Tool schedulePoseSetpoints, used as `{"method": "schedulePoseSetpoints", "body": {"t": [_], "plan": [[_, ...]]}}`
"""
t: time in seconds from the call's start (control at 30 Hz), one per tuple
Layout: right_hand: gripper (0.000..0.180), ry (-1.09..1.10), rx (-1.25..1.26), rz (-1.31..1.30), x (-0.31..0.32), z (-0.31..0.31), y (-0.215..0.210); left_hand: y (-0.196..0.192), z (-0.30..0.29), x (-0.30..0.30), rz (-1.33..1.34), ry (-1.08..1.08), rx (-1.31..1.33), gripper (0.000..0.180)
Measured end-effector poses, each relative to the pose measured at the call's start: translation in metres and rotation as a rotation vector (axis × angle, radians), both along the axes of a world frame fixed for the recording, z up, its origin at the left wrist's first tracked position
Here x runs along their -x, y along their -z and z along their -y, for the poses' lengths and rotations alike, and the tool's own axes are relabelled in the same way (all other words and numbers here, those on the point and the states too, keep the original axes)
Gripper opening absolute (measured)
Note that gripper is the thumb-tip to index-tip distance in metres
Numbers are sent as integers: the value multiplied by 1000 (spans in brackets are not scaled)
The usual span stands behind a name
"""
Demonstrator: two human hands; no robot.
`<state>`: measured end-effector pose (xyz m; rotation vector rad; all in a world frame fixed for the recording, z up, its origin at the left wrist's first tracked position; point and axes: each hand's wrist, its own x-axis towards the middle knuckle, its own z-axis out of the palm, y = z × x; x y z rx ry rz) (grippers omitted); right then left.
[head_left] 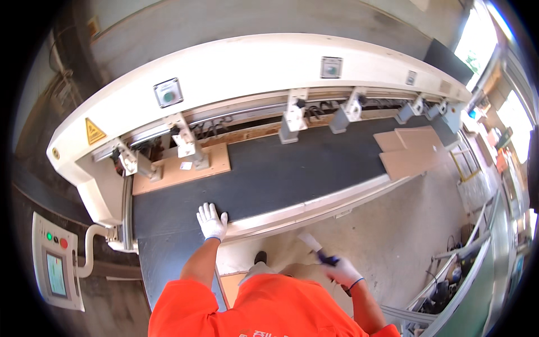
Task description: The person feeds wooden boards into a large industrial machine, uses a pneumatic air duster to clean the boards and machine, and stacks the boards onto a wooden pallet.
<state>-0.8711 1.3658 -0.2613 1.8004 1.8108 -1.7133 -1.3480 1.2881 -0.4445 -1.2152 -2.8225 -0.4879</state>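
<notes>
My left hand (211, 223), in a white glove, lies flat with fingers spread on the front edge of the black work table (269, 174) of a long white machine. Low on the right, my gloved right hand (343, 272) is closed around a hand tool (328, 259) with a dark blue handle and a pale, flat end. Motion blurs the tool, so its exact kind is unclear. Beyond my left hand, a light wooden board (218, 159) with a small white label sits beneath two metal clamps (190, 147).
Several thin brown boards (412, 147) lie overlapping at the table's right end. More clamps (293, 121) line the white beam (241, 73). A control panel (56, 263) on a bent arm stands at left. Concrete floor (387, 224) and a cluttered green bench (477, 297) are at right.
</notes>
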Motion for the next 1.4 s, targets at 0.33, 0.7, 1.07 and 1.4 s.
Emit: {"method": "schedulePoseSetpoints", "body": {"t": [0.33,0.7,1.07,1.4], "plan": [[48,-695,-25,-35,-3,25,-32,-22,21,-36,16,134,78,80],[32,-96,-241,76,-82,91,33,45,-90,-135,-323,704,-412,41],[31,246,-215,91,-57,147,105,-131,-63,-469,992,1716,453,29],[28,443,-182,96,-30,194,150,-122,11,-476,755,1953,1592,49]]}}
